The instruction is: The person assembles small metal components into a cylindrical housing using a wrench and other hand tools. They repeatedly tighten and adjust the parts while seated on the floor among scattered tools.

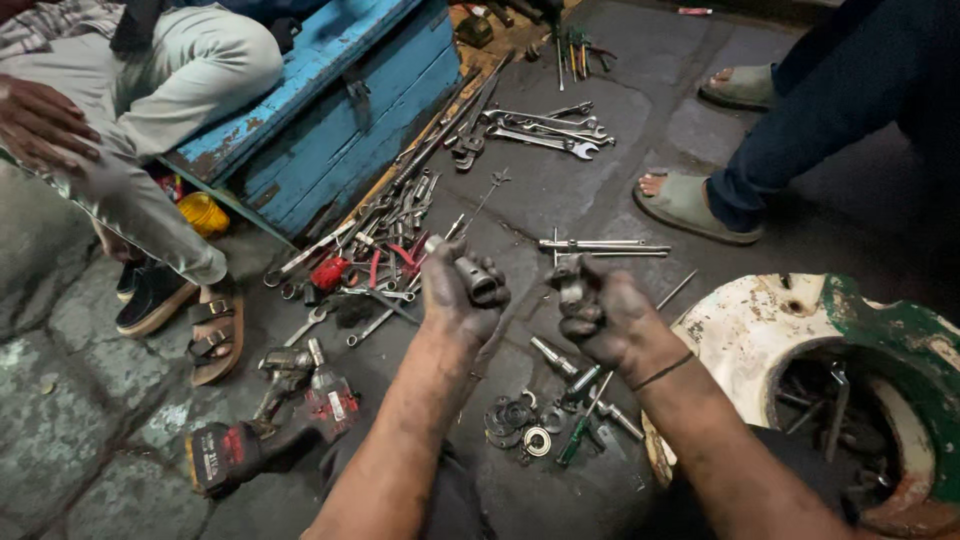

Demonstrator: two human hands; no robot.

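Observation:
My left hand point(452, 300), black with grease, is closed around a dark metal socket point(478, 281) whose open end faces up and right. My right hand point(600, 318), just as greasy and with a black band at the wrist, grips a smaller dark metal piece point(571, 285); its exact shape is hidden by the fingers. Both hands are raised side by side over the stone floor, a short gap between them. Below them lie bearings and round metal parts point(520, 425) and a green-handled screwdriver point(578, 438).
A red and black power impact wrench point(270, 425) lies at lower left. Spanners point(545, 130) and a pile of hand tools point(385, 245) are spread by a blue wooden toolbox point(330, 110). A white and green metal housing point(830, 370) sits right. Two other people's legs and sandals border the area.

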